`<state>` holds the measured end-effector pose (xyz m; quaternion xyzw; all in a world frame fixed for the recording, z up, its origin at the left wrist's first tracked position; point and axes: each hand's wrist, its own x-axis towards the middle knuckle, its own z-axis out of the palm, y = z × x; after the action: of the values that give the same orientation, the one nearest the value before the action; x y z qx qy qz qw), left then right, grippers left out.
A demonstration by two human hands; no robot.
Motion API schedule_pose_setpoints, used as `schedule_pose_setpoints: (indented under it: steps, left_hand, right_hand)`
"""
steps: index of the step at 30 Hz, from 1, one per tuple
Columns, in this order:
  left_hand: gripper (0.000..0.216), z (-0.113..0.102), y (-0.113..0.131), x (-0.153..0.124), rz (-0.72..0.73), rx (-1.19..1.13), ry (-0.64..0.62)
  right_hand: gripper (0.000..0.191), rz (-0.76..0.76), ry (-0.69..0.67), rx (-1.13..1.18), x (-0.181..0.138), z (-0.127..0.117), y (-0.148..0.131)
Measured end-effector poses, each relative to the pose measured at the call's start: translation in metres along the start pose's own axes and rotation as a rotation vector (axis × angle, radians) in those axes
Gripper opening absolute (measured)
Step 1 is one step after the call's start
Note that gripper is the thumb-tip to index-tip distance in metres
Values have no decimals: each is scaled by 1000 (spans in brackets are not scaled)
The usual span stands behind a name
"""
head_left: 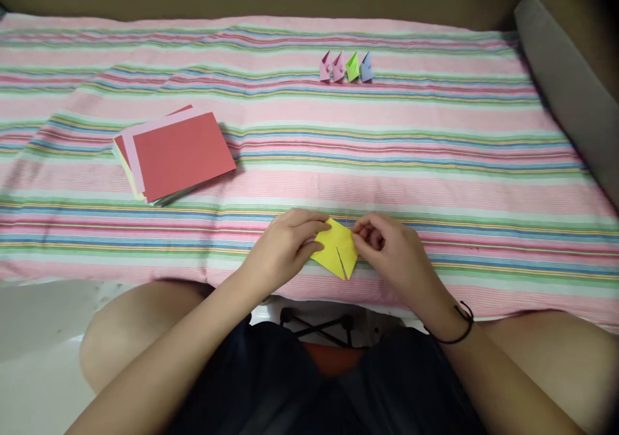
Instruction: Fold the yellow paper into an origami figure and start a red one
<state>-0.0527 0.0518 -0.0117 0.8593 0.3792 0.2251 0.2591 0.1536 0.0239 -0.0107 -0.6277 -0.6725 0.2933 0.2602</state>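
A folded yellow paper (337, 249) lies on the striped cloth (435, 164) near its front edge, shaped like a diamond with a slit at its lower tip. My left hand (283, 245) pinches its left corner, fingers closed on the paper. My right hand (391, 251) pinches the paper's right upper edge with curled fingers. A black band circles my right wrist.
A stack of coloured paper sheets (181, 154), red on top, lies to the left. Several small folded paper pieces (345, 67), pink, green and blue, stand in a row at the back. A grey cushion (570, 80) borders the right side. My knees sit below the cloth's edge.
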Motion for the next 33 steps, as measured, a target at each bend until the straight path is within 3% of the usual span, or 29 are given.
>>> schedule_pose_setpoints:
  steps: [4, 12, 16, 19, 23, 29, 33]
  left_hand:
    - [38, -10, -3, 1, -39, -51, -48]
    - [60, -21, -2, -3, -90, -42, -127]
    - [42, -29, -1, -3, -62, -145, -98]
    - [20, -25, 4, -5, -141, -235, -47]
    - [31, -8, 9, -10, -158, -138, -28]
    - [18, 3, 6, -9, -73, -2, 13]
    - [13, 3, 7, -5, 11, 20, -26]
  right_hand:
    - [14, -72, 21, 23, 1, -1, 9]
    - [24, -189, -83, 17, 0, -5, 9]
    - [26, -217, -152, 22, -2, -10, 12]
    - [28, -263, -195, 11, -4, -14, 13]
    - [30, -300, -256, -5, -5, -17, 15]
    - [44, -333, -347, -18, -7, -22, 22]
    - [31, -392, -275, -75, -8, -20, 21]
